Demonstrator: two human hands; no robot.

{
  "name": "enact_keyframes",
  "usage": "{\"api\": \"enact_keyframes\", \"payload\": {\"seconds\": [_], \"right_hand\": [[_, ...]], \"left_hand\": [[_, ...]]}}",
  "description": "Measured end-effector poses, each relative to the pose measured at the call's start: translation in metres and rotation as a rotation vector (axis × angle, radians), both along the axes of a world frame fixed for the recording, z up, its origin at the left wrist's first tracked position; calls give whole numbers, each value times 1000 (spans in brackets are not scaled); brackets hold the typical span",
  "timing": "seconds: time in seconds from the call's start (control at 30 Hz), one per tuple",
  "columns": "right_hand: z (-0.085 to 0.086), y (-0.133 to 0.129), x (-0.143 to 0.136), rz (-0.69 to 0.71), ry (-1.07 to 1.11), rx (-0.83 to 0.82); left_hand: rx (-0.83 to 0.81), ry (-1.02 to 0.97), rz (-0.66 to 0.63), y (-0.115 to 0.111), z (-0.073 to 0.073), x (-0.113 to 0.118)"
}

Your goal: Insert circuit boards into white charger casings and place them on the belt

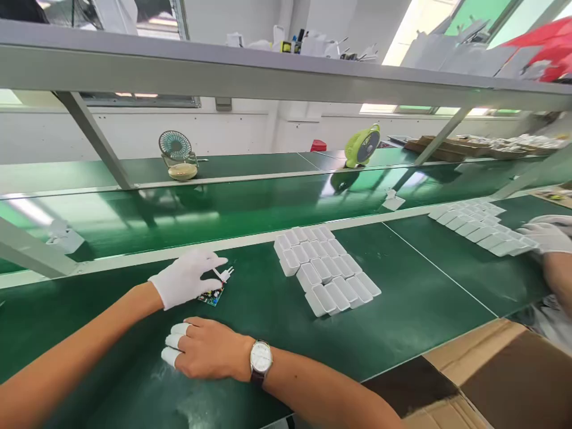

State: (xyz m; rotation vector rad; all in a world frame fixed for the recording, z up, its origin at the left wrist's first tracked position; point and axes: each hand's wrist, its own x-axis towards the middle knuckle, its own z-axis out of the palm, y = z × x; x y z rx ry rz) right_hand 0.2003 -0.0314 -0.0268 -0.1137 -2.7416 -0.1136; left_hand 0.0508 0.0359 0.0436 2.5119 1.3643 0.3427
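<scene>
My left hand (190,279), in a white glove, is over the green table at left. Its thumb and forefinger curve around a small white plug (226,274) with metal prongs. Beneath the thumb a small green circuit board (211,297) with coloured parts shows, partly hidden by the hand. The thumb overlaps plug and board; the other fingertips are hidden. My right hand (208,348) lies palm down just nearer to me, white covers on three fingers, a watch (261,356) on the wrist. It appears to hold nothing; its fingers are slightly bent and apart, the thumb hidden.
White plastic housings (328,271) stand in rows right of my hands, with more housings (482,226) farther right beside a co-worker's gloved hand (547,235). A shiny green belt (250,205) runs behind. A shelf (286,71) crosses above. Cardboard boxes (513,369) sit at lower right.
</scene>
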Motion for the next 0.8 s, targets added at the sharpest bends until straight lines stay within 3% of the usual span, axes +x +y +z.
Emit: {"api": "enact_keyframes", "payload": {"seconds": [0.1,0.23,0.33,0.4,0.53,0.6,0.67,0.73,0.8], "right_hand": [[7,1,5,-1,-41,13],[8,3,12,-12,-89,-1],[5,4,13,-10,-121,-34],[5,4,13,-3,-141,-42],[16,7,14,16,-89,-28],[26,15,18,5,-60,-40],[35,27,26,-60,-66,-87],[40,42,35,-168,-93,-159],[39,55,43,-270,-113,-225]], "left_hand": [[-14,12,-77,10,14,59],[-58,127,-122,25,10,138],[-118,128,-109,39,3,171],[-123,115,-95,44,2,174],[-80,34,-66,35,14,139],[2,-107,-5,24,24,102],[139,-278,150,14,30,58],[255,-385,294,3,29,12],[256,-506,405,-9,19,-27]]}}
